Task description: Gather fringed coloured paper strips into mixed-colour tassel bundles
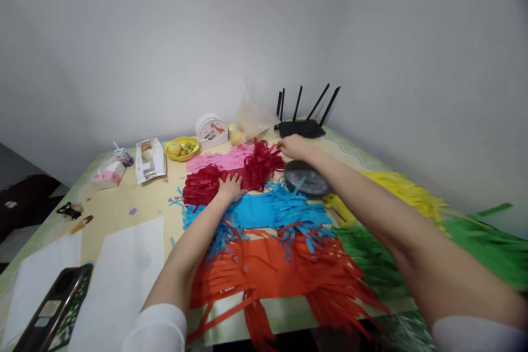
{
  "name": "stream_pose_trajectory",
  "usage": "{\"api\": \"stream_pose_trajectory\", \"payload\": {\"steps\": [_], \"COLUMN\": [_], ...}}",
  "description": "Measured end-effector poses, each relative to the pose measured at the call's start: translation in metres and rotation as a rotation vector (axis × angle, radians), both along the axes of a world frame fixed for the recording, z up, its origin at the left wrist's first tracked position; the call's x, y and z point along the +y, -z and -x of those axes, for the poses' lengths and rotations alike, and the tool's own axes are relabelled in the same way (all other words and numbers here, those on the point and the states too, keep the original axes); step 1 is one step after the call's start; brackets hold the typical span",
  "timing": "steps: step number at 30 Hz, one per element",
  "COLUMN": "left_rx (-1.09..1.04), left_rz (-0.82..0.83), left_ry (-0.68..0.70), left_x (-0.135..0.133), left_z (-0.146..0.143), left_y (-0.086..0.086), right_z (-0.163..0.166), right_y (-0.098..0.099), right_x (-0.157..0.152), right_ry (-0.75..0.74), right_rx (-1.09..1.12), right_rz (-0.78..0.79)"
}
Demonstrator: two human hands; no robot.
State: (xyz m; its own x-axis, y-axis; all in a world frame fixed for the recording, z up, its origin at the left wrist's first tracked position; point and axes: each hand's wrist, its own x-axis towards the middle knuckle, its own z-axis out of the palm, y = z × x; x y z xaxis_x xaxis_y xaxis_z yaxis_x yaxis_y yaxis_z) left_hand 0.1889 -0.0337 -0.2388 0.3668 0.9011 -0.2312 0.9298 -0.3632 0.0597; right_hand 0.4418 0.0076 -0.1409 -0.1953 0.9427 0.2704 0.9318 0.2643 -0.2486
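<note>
Orange fringe (272, 270), fruit (175, 148) in yellow bowl (181, 158)

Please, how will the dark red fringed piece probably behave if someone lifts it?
The dark red fringed piece is probably light and floppy, since its thin strips curl and bunch at both ends. These strips might tear or tangle, as they look like overlapping cut paper.
</note>
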Motion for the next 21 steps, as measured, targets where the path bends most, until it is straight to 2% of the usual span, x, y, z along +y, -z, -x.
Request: {"api": "stream_pose_trajectory", "payload": {"steps": [2, 4, 8, 11, 13, 16, 21], "left_rx": [0.002, 0.004, 0.023, 0.031, 0.027, 0.006, -0.032], "left_rz": [-0.011, -0.019, -0.017, -0.002, 0.006, 0.008, 0.0], "left_ry": [0.005, 0.009, 0.02, 0.033, 0.034, 0.027, 0.021], "left_x": [0.001, 0.001, -0.001, -0.003, -0.005, -0.004, -0.002], "left_z": [-0.002, -0.002, 0.003, 0.009, 0.012, 0.014, 0.015], "left_y": [-0.001, -0.001, -0.002, -0.002, -0.001, 0.002, 0.004], "right_z": [0.011, 0.046, 0.141, 0.175, 0.172, 0.15, 0.109], "right_y": [-0.012, -0.006, 0.044, 0.074, 0.083, 0.091, 0.095], "right_x": [-0.011, -0.03, -0.061, -0.056, -0.045, -0.035, -0.038], "right_ry": [0.023, -0.015, -0.232, -0.215, -0.164, -0.054, 0.253], "right_rx": [0.031, 0.056, 0.063, 0.073, 0.071, 0.044, 0.002], "right_rz": [-0.027, -0.05, 0.016, 0.06, 0.082, 0.102, 0.133]}}
